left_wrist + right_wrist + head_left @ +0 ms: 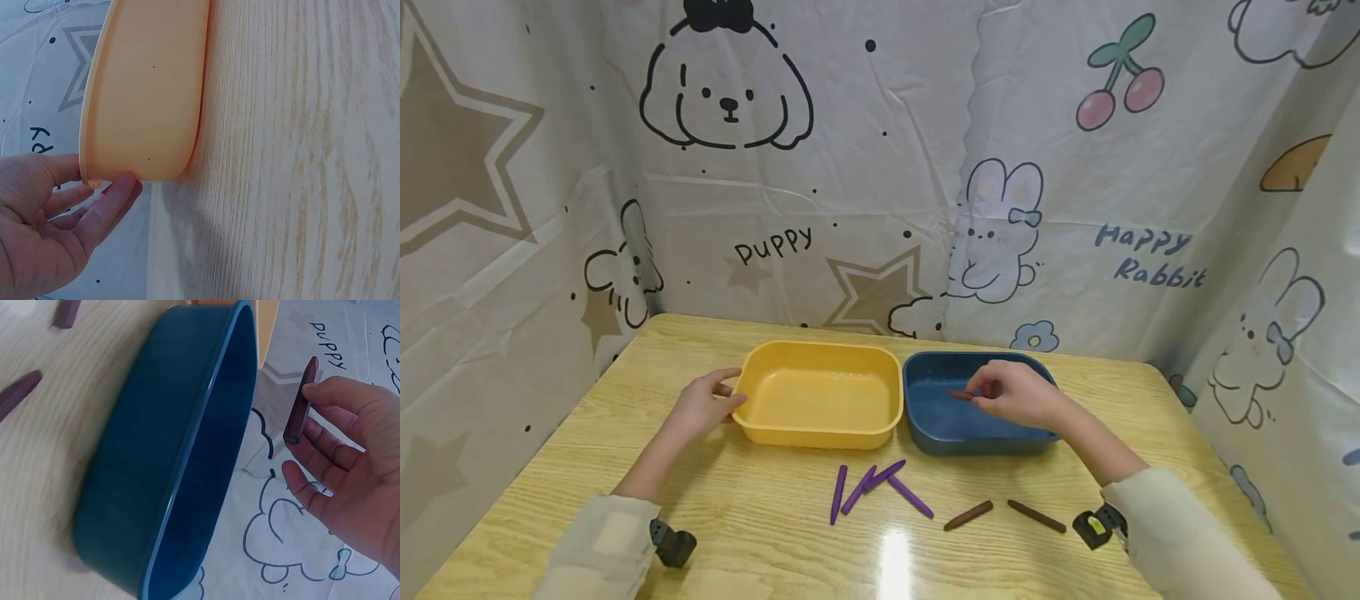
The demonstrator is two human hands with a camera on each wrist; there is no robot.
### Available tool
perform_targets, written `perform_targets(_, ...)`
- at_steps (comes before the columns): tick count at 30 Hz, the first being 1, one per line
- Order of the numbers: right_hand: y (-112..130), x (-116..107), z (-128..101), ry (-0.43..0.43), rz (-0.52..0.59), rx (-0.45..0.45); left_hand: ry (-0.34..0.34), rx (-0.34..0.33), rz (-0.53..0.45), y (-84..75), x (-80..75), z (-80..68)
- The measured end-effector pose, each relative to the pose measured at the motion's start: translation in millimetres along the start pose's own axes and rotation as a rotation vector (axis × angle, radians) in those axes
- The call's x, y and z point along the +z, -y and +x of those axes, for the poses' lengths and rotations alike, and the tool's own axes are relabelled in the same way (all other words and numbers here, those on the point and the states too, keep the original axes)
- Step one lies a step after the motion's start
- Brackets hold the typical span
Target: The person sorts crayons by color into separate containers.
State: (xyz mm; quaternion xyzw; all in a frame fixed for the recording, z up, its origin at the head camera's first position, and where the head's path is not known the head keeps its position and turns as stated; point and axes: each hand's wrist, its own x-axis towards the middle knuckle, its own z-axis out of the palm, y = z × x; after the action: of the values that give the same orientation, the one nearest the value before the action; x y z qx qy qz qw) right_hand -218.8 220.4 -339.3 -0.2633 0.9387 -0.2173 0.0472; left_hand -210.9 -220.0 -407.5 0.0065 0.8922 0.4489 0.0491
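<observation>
While the left hand [700, 408] steadies the yellow tray [817, 427] on the surface [760, 533], the right hand [1017, 394] pinches a brown crayon [300, 402] over the blue tray [958, 439]. I'd drop it low, mid-tray, so it won't bounce out.

- Both arms wear long, loose sleeves in pale cream, soft fabric bunching at the cuffs.
- The left sleeve [598, 546] has a lighter square patch near the cuff, with a small black device [672, 544] strapped beside it.
- The right sleeve [1180, 533] has a black unit with a yellow mark [1099, 527] at the wrist.
- Bare hands, no rings visible.
</observation>
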Motion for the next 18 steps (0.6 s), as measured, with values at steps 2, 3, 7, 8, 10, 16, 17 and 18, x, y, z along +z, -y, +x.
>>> perform_targets(2,2.7,0.1,3.6,0.006,0.010,0.004,0.000,0.001,0.003,0.1,0.2,0.1)
perform_targets(3,4.0,0.2,5.3,0.009,0.015,0.005,0.001,0.003,0.003,0.1,0.4,0.1)
perform_targets(7,9.1,1.0,13.4,0.016,0.032,0.004,-0.001,0.009,0.011,1.1,-0.1,-0.3)
perform_targets(8,10.0,1.4,15.5,0.016,0.038,0.002,-0.002,0.012,0.012,1.3,-0.2,-0.2)
perform_targets(10,10.9,2.6,19.5,0.018,0.038,-0.010,-0.004,0.016,0.014,1.6,-0.3,-0.2)
perform_targets(16,16.8,7.4,30.7,0.037,0.054,-0.030,-0.006,0.017,0.013,1.4,-0.7,-0.5)
perform_targets(17,17.9,8.3,32.4,0.040,0.056,-0.031,-0.006,0.015,0.012,1.1,-0.3,-0.6)
perform_targets(18,19.0,9.3,34.2,0.042,0.057,-0.033,-0.006,0.013,0.011,0.6,0.0,-0.9)
